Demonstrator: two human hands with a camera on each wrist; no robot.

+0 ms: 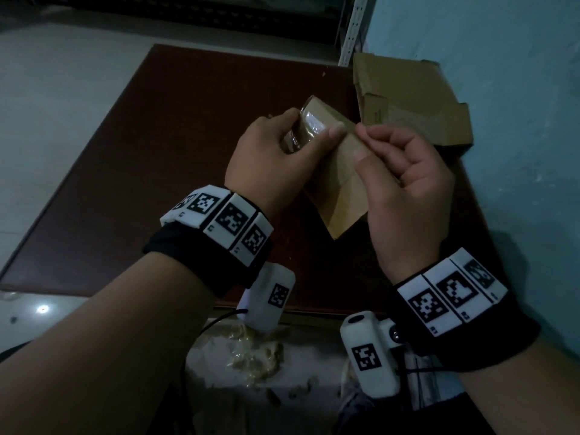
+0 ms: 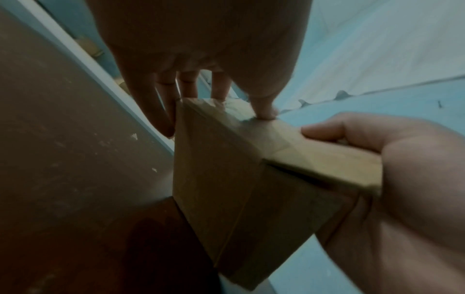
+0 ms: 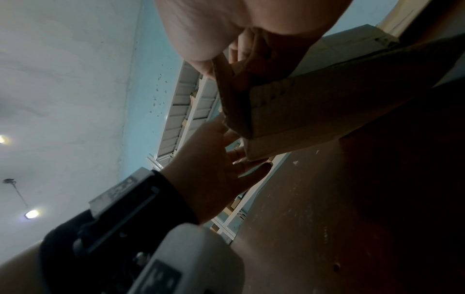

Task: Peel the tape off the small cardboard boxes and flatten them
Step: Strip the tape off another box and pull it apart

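Observation:
A small brown cardboard box (image 1: 340,189) is held in the air above the dark red table (image 1: 157,171), tilted, between both hands. My left hand (image 1: 276,155) grips its far end, thumb pressed on the clear shiny tape (image 1: 309,127) that wraps that end. My right hand (image 1: 405,180) holds the box's right side, thumb on the top face and fingers curled at the edge near the tape. The left wrist view shows the box (image 2: 226,189) from below with the right hand (image 2: 402,179) on its edge. In the right wrist view the box (image 3: 289,111) hangs between both hands.
A pile of flattened cardboard (image 1: 411,98) lies at the table's far right against the light blue wall (image 1: 518,120). Crumpled tape scraps (image 1: 254,356) lie on a pale surface below the table's near edge. A white metal rack (image 1: 353,26) stands behind the table.

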